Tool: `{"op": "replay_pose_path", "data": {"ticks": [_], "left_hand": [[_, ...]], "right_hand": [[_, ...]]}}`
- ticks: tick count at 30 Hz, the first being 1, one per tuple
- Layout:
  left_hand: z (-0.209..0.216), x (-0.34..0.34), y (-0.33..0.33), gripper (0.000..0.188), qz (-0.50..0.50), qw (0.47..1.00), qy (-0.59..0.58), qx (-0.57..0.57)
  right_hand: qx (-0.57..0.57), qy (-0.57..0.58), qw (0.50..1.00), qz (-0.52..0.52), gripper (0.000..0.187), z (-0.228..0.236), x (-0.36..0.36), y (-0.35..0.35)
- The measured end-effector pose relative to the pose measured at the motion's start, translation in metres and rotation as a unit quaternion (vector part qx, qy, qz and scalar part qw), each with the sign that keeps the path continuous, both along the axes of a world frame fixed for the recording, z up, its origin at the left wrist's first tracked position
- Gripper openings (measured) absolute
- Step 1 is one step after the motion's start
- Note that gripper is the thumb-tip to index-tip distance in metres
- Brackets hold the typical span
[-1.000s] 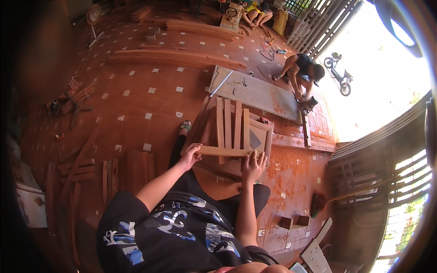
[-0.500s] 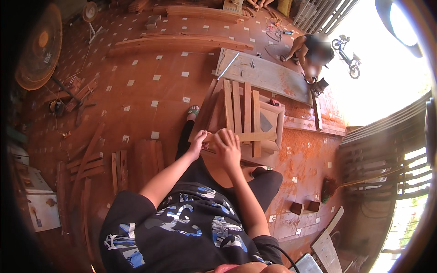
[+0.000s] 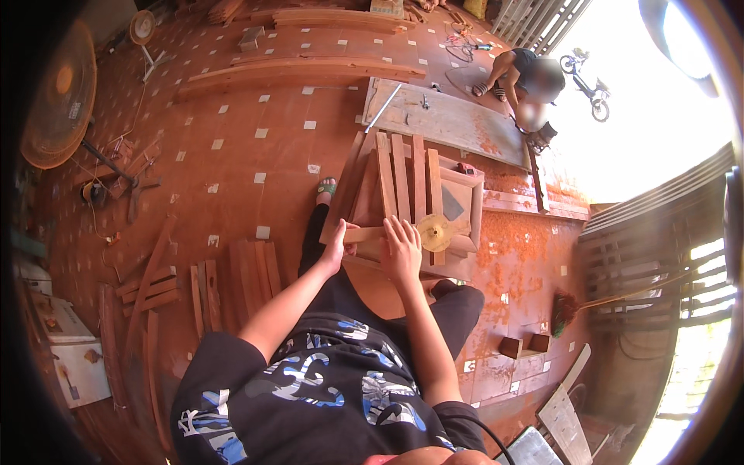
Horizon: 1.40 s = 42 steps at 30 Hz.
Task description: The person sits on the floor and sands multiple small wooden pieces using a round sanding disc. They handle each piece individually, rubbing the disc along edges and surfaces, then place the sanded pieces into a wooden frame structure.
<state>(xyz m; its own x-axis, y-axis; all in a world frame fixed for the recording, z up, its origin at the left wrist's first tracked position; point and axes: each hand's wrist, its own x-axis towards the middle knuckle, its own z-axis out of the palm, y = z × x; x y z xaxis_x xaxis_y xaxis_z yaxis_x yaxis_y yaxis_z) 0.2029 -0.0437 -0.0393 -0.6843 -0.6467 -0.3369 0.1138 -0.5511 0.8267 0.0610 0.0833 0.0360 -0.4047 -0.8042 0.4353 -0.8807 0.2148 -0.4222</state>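
Observation:
Held low over the bench, a flat tan strip (image 3: 366, 234) runs between my two hands. My left hand (image 3: 335, 246) grips its left end, thumb on top. My right hand (image 3: 401, 246) lies over its other end, fingers close together, hiding that part. Against the right fingers sits a round tan disc (image 3: 435, 232) with a small centre mark; whether it joins the strip I cannot tell. Beneath are several reddish wooden slats (image 3: 418, 174) side by side on a wooden panelled piece (image 3: 467, 203). A dark grey flat piece (image 3: 451, 204) lies on the panel.
Beyond, a long board (image 3: 457, 128) bears a metal rod (image 3: 384, 108). A crouching person (image 3: 535, 81) works at its far right end. Lumber stacks (image 3: 256, 267) lie left, near a large fan (image 3: 62, 93). Sawdust (image 3: 511, 263), a broom (image 3: 566, 306) and a small wooden box (image 3: 525, 346) are right.
My right hand has shifted slightly right and its fingers have straightened. The strip's long right part no longer shows; a round disc appears there instead. My left hand stays in place.

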Motion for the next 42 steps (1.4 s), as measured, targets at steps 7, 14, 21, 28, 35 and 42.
{"op": "replay_pose_path", "data": {"ticks": [7,14,21,28,35,42], "left_hand": [[0.002,-0.004,0.001,0.052,0.013,1.000,-0.016,-0.009],[-0.001,-0.004,0.003,0.052,0.013,1.000,-0.011,-0.017],[0.005,-0.010,0.009,0.054,0.074,0.997,-0.036,0.010],[0.009,-0.005,0.002,0.058,0.019,0.995,-0.086,-0.051],[0.006,-0.008,0.008,0.058,0.024,0.997,-0.043,-0.053],[0.009,-0.001,0.003,0.058,0.039,0.989,-0.127,-0.064]], "right_hand": [[0.009,0.055,0.975,-0.213,0.042,-0.010,-0.045,0.034],[0.039,0.064,0.991,-0.113,0.051,-0.008,-0.009,0.008],[0.030,0.035,0.997,0.056,0.050,0.002,0.055,-0.012],[0.006,0.045,0.983,-0.178,0.042,-0.010,-0.044,0.024],[0.023,0.048,0.997,-0.049,0.048,-0.014,0.014,0.005],[0.011,0.034,0.998,-0.047,0.046,-0.003,0.007,0.003]]}}
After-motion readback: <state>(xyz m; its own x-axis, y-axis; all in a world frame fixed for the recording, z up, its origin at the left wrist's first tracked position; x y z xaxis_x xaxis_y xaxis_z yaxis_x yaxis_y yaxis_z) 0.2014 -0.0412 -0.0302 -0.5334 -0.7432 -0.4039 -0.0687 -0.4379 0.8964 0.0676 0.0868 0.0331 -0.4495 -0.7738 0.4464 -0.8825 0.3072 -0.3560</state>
